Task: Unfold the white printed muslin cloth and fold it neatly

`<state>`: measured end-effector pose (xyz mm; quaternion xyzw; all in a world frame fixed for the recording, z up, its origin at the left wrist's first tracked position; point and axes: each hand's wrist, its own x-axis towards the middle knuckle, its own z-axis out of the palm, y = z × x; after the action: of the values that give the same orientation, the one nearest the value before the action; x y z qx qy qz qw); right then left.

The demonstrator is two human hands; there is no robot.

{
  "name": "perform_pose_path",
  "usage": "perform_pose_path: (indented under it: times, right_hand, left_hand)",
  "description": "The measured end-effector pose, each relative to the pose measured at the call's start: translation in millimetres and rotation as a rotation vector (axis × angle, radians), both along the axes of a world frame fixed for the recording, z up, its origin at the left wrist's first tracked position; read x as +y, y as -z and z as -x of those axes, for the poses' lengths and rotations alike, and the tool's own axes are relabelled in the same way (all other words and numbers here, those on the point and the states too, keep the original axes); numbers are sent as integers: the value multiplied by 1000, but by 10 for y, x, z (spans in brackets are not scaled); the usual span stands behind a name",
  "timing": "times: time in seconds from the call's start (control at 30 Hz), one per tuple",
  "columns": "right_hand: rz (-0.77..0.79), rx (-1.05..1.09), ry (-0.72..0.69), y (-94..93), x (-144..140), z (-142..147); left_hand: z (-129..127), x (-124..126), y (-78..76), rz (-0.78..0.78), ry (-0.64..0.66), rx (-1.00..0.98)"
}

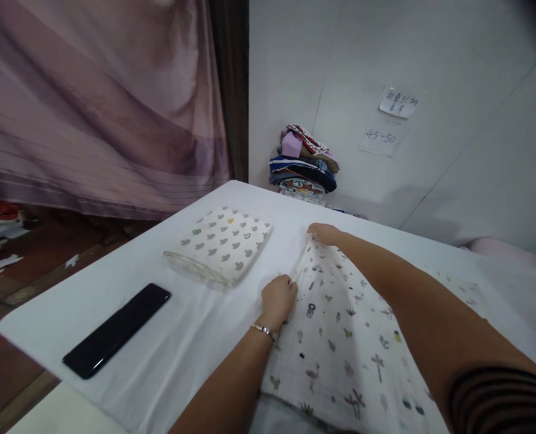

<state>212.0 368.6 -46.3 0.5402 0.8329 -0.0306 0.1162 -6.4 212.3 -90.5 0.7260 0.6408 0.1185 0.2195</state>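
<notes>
A white cloth [335, 337] printed with small flamingos, palm trees and other motifs is spread across the right part of the white table, close to me. My right hand [324, 234] pinches its far corner and holds it slightly raised. Nearer to me, my left hand [279, 298], with a silver bracelet at the wrist, grips the same cloth along its left edge. Between the two hands that edge runs taut. Beyond my left hand, to its left, lies a folded white cloth [222, 244] with grey printed shapes.
On the white table [190, 337] a black, glossy flat object [116, 328] lies at the left. A stack of folded fabrics [304, 166] stands by the wall behind the table. Paper notes [398, 103] are stuck on the wall. A pink curtain [100, 102] hangs at the left.
</notes>
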Motion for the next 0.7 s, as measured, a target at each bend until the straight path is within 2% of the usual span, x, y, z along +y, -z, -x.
perform_pose_path:
  times: [0.1, 0.3, 0.7]
  right_hand:
    - [-2, -10, 18, 45, 85, -24]
    - [28, -46, -32, 98, 150, 12]
    - [42, -31, -84, 116, -21, -107]
  left_hand:
    - [-1, 3, -1, 8, 9, 5]
    - [1, -7, -25, 18, 22, 35]
    - [-8, -3, -22, 4, 19, 38]
